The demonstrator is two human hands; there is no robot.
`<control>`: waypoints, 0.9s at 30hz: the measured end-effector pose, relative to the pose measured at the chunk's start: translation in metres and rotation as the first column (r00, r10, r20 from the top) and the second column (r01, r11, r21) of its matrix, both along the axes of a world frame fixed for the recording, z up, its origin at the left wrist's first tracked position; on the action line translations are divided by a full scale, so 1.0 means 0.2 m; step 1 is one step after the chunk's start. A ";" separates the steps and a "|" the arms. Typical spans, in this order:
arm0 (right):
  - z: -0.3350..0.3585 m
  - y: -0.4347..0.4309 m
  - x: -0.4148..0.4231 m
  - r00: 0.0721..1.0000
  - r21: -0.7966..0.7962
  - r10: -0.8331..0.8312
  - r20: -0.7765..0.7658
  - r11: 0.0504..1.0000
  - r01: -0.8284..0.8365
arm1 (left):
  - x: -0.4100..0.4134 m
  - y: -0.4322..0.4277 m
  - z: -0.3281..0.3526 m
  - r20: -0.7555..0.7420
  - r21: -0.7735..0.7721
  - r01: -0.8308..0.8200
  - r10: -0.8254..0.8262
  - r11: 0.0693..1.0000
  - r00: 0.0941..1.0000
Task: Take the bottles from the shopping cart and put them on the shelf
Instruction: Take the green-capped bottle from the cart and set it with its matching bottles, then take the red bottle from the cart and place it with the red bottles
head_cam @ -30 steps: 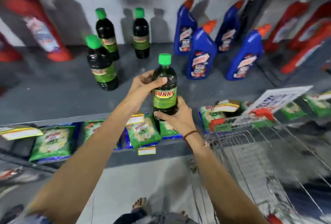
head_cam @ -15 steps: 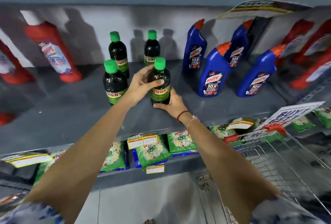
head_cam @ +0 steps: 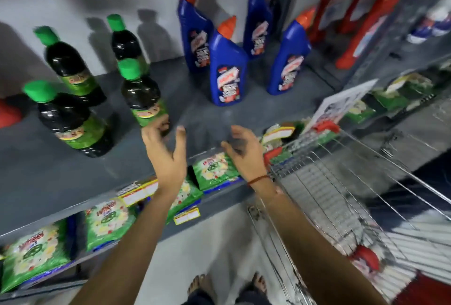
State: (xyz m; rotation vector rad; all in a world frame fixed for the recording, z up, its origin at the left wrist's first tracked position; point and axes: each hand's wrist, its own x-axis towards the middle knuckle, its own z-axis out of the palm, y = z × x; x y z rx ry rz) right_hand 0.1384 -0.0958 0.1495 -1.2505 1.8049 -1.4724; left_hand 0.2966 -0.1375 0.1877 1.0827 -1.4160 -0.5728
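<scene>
Several dark bottles with green caps stand on the grey shelf (head_cam: 200,119). The nearest one (head_cam: 141,95) stands just beyond my left hand (head_cam: 166,148), whose fingers are spread, their tips close to its base. My right hand (head_cam: 244,151) hovers open over the shelf's front edge, holding nothing. The other dark bottles stand at the left (head_cam: 70,121), behind it (head_cam: 66,60) and at the back (head_cam: 124,41). The wire shopping cart (head_cam: 341,195) is at the lower right, next to my right forearm.
Blue bottles with orange caps (head_cam: 227,68) stand on the shelf to the right of the dark ones, and red bottles (head_cam: 366,24) farther right. Green detergent packets (head_cam: 107,219) fill the lower shelf. A white sign (head_cam: 339,102) hangs at the shelf edge. My feet show below.
Both hands set the dark bottle down on the shelf, let go of it and drew back toward the front edge. The view has tilted down and to the right.
</scene>
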 end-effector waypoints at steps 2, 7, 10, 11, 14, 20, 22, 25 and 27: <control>-0.08 0.23 -0.23 0.988 0.040 -0.145 0.053 0.989 0.143 | -0.19 0.12 -0.06 0.070 0.046 0.125 -0.128 0.991 0.989; -0.35 0.83 -0.76 0.867 0.349 -0.498 -0.027 0.808 0.475 | -0.74 0.37 -0.28 0.145 0.345 0.616 -0.689 0.708 0.710; -0.57 1.16 -0.95 0.752 0.581 -0.659 -0.025 0.602 0.548 | -1.04 0.54 -0.42 0.175 0.549 0.726 -0.906 0.415 0.385; -0.65 1.26 -0.98 0.725 0.667 -0.688 -0.029 0.527 0.526 | -1.14 0.60 -0.48 0.165 0.613 0.720 -0.944 0.325 0.285; -0.90 1.53 -0.99 0.702 0.861 -0.709 -0.062 0.317 0.397 | -1.36 0.76 -0.65 0.136 0.777 0.615 -0.990 0.133 0.041; -1.11 1.77 -0.92 0.558 0.955 -0.829 0.037 0.194 0.225 | -1.61 0.97 -0.95 0.122 0.932 0.360 -0.964 0.031 -0.235; -1.15 1.77 -0.93 0.458 0.958 -0.885 0.081 0.196 0.208 | -1.66 1.00 -1.04 0.111 0.959 0.281 -0.953 0.029 -0.282; -1.21 1.76 -0.93 0.315 0.953 -0.941 0.122 0.199 0.227 | -1.69 1.03 -1.19 0.097 0.980 0.197 -0.935 0.030 -0.342; -1.26 1.74 -0.93 0.254 0.944 -0.958 0.131 0.199 0.263 | -1.71 1.05 -1.27 0.093 0.987 0.158 -0.924 0.035 -0.371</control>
